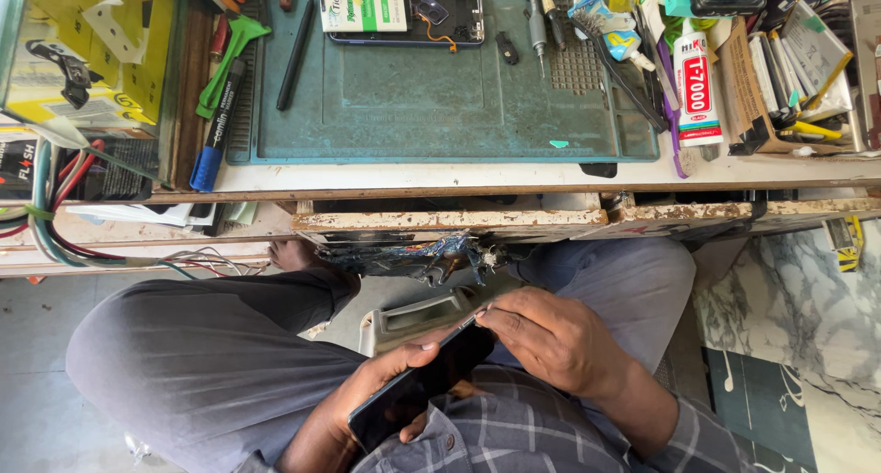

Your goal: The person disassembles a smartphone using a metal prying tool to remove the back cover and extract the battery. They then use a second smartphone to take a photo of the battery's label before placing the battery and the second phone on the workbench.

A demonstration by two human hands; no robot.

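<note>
left hand [381, 390] cups the phone [418, 389] from below, fingers wrapped round its lower half, dark glass up, held over the lap. phone's long axis runs diagonal, lower-left to upper-right, top corner pointing up toward the bench edge. right hand [551, 340] sits just right of that top corner, fingertips [485, 315] pinched on the corner or edge; can't tell if a thin tool is between them. so right hand is nearer the working end, left is the carrier. just past the phone, a grey tray [413, 317] lies between the knees. above it the chipped bench edge [450, 221]. further out, the green mat [440, 88] with an opened phone [404, 14], 1 black pen [295, 42] lying near-vertical, a glue tube [697, 88] to the right.
</note>
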